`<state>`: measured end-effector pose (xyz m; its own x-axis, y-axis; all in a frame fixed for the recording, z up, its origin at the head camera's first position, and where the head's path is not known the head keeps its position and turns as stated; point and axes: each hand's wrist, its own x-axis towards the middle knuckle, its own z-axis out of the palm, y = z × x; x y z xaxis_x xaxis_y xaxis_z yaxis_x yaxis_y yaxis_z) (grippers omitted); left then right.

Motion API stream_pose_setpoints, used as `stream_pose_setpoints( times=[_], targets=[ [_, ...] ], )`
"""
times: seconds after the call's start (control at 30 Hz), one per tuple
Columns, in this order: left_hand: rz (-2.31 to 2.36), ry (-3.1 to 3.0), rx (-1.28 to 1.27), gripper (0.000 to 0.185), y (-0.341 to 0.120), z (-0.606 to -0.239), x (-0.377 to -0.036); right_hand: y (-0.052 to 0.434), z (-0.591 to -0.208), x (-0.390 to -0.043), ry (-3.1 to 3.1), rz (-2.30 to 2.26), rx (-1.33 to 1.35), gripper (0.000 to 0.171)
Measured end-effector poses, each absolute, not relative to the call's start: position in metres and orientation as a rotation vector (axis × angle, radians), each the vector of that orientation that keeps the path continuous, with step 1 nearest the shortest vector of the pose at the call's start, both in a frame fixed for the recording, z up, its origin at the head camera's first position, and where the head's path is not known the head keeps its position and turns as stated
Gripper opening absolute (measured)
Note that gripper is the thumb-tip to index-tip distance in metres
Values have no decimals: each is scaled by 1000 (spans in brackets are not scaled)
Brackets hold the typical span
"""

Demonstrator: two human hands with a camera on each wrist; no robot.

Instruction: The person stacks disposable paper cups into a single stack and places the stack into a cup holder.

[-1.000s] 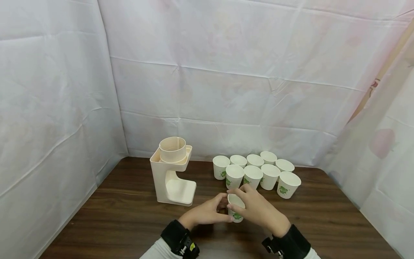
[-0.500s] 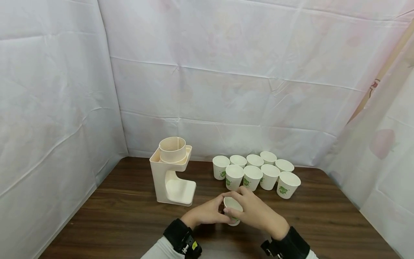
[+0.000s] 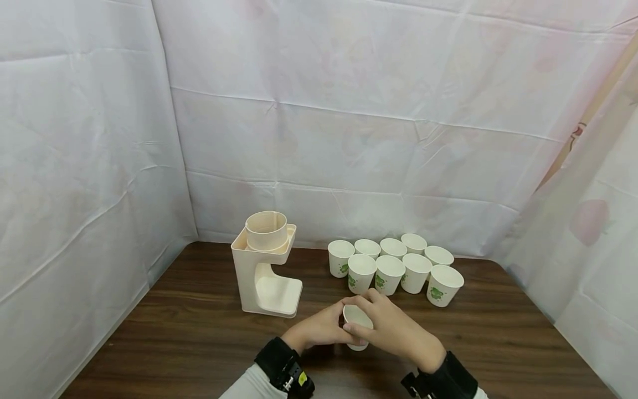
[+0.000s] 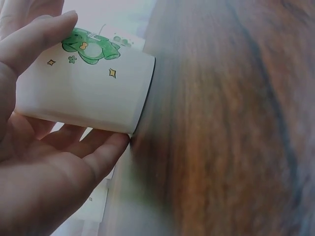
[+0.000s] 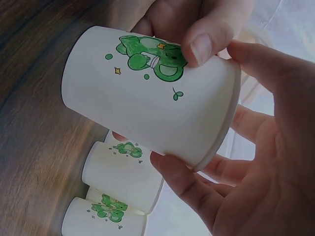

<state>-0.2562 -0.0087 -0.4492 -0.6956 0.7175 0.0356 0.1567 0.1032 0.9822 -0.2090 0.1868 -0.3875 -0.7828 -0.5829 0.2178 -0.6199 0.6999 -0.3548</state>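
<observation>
A white paper cup [image 3: 358, 315] with a green cartoon print stands at the front of the table, between both hands. My left hand [image 3: 319, 331] grips it from the left; in the left wrist view its thumb lies over the print on the cup [image 4: 86, 93] and its fingers pass beneath. From the right, my right hand [image 3: 394, 328] holds the same cup around its upper part. The right wrist view has the right-hand fingers [image 5: 184, 184] at the rim end of the cup [image 5: 142, 98], the left thumb beside the print. Whether the base touches the table is unclear.
Several matching paper cups [image 3: 361, 267] stand upright in two rough rows behind the hands. A cream-coloured stand [image 3: 246, 277] with a round open cup-like top [image 3: 266, 238] is at the left. White cloth [image 3: 319, 138] walls enclose the dark wooden table [image 3: 199, 343].
Both hands and the cup have shifted slightly left and nearer the person. The left fingers now reach further around the cup. The other cups and the stand have stayed put.
</observation>
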Motion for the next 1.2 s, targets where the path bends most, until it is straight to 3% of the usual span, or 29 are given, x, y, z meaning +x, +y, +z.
stream_pose_setpoints(
  times=[1.2],
  targets=[
    [1621, 2011, 889, 67, -9, -450, -257, 219, -378, -205, -2885, 523, 824, 53]
  ],
)
